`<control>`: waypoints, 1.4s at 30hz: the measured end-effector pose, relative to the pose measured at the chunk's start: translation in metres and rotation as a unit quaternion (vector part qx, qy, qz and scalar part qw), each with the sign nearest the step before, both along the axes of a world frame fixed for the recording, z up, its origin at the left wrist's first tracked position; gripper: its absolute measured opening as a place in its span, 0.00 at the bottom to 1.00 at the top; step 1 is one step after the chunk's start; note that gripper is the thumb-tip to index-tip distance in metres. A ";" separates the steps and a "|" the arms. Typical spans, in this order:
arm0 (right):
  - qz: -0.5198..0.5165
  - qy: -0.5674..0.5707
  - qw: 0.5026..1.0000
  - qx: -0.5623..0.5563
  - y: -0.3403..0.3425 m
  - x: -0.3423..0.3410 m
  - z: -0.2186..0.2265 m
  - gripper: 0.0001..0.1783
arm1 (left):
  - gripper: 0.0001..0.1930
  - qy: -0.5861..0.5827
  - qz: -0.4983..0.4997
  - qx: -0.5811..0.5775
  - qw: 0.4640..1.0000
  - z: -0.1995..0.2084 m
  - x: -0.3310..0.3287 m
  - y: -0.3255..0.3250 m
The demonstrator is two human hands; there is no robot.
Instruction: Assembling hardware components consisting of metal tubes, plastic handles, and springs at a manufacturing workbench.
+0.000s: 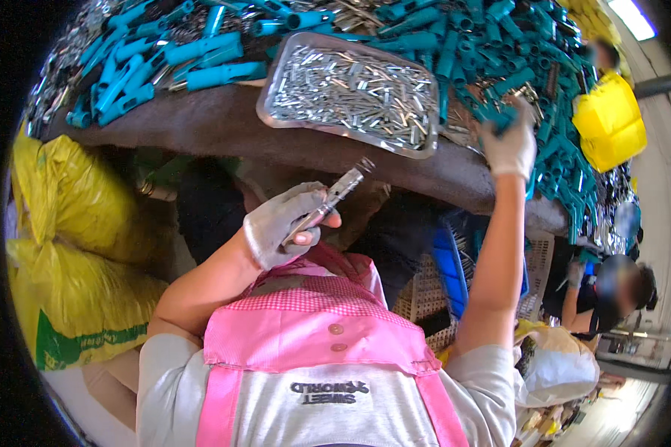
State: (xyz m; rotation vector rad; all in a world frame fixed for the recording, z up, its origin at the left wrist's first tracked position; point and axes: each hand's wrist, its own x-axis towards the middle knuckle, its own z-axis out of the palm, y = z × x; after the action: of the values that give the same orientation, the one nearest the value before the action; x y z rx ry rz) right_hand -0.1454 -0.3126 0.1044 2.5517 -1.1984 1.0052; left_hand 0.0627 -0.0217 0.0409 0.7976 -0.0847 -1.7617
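Note:
In my left hand [289,222], in a worn pale glove with bare fingertips, is a slim metal mechanism [339,190] with a coil spring at its upper end. It points up and to the right over my lap. My right hand [511,143], gloved in white, reaches to the pile at the right of the bench. Its fingers close on a teal plastic tube [498,118], somewhat blurred. Between the hands, a clear tray [270,112] full of small metal pins stands at the bench edge.
Heaps of teal tubes [205,54] cover the bench [201,115]. Yellow sacks [89,290] stand at left. A blue bin [449,268] and pale crates [421,287] sit below the bench at right. A yellow container [610,123] and a co-worker [611,294] are farther right.

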 end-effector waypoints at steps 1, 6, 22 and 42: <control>0.024 -0.168 0.976 0.140 0.022 -0.001 0.006 0.27 | 0.11 -0.006 -0.001 -0.003 1.000 -0.001 0.001 0.002; 0.253 -0.487 0.698 0.459 0.115 0.007 -0.009 0.19 | 0.12 -0.123 -0.053 -0.052 0.990 0.007 0.005 0.002; 0.344 -0.007 0.770 0.538 0.148 0.024 -0.024 0.17 | 0.16 -0.186 -0.206 -0.053 0.959 0.009 0.028 0.019; 0.297 0.046 0.783 0.545 0.156 0.040 -0.028 0.11 | 0.18 -0.293 -0.188 0.026 0.937 -0.007 0.020 0.014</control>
State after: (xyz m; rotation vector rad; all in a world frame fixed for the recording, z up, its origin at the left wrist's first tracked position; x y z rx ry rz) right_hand -0.1054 -0.1571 0.0766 3.9970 -1.1355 0.1320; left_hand 0.0823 -0.0074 0.0336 1.3984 -0.6268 -1.8226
